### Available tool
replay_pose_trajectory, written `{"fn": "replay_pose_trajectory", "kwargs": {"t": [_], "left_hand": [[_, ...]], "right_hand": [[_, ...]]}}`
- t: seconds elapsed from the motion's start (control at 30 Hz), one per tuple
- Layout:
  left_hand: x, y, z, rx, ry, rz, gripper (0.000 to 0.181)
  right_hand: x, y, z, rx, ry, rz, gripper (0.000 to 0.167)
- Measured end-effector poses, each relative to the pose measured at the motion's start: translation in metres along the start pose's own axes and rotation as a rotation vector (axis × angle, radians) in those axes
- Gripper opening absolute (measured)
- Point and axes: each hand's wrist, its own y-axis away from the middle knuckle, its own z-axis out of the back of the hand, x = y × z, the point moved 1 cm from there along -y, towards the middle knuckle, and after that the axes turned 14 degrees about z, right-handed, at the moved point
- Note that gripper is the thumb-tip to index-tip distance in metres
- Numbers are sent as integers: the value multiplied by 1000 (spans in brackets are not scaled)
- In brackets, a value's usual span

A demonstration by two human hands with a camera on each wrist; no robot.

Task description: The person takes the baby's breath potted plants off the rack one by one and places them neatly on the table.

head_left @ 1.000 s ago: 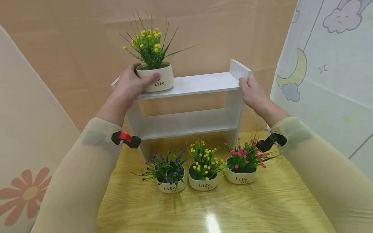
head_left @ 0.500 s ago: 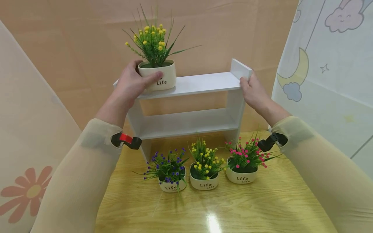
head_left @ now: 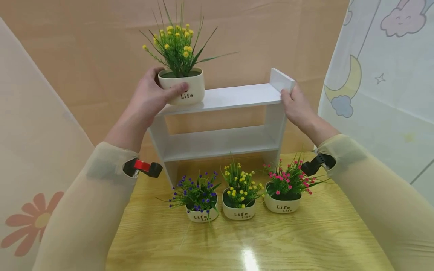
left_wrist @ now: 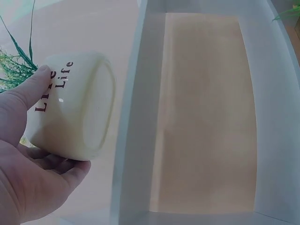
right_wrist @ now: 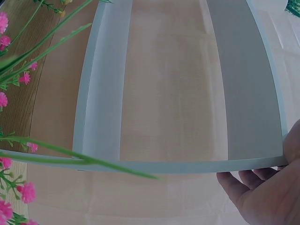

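Observation:
My left hand (head_left: 150, 94) grips a cream flower pot (head_left: 194, 84) of yellow flowers and long grass blades, thumb across the front lettering, fingers behind. In the left wrist view the underside of the pot (left_wrist: 99, 110) shows, with a small gap to the white shelf unit (left_wrist: 129, 112). The pot is upright over the left part of the top board. At the other end of the shelf unit (head_left: 240, 94), my right hand (head_left: 300, 107) holds the raised end panel, thumb in front. In the right wrist view, fingertips of the right hand (right_wrist: 267, 194) lie against the panel's outer side.
On the wooden table (head_left: 203, 248), in front of the shelf, stand three cream pots: one with purple flowers (head_left: 201, 214), one with yellow flowers (head_left: 239, 212), one with pink flowers (head_left: 283, 205). Patterned cloths (head_left: 386, 94) hang at both sides, with a peach cloth (head_left: 251, 41) behind.
The left hand and its flower pot have risen slightly, then shifted a little left relative to the shelf. The right hand keeps its grip on the end panel. The head view has shifted slightly.

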Motion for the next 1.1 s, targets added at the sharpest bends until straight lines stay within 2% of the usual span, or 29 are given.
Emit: {"fn": "replay_pose_trajectory", "kwargs": {"t": [0.37, 0.57, 1.0, 1.1], "left_hand": [[-4, 22, 7, 7, 3, -17, 91], [-3, 37, 12, 0, -43, -19, 95], [10, 66, 23, -17, -82, -57, 87], [10, 67, 25, -14, -94, -58, 87]], "right_hand": [[-2, -2, 2, -16, -3, 12, 64], [0, -2, 2, -16, 4, 14, 64], [2, -2, 2, -10, 15, 9, 63], [0, -6, 4, -17, 5, 0, 63]]}}
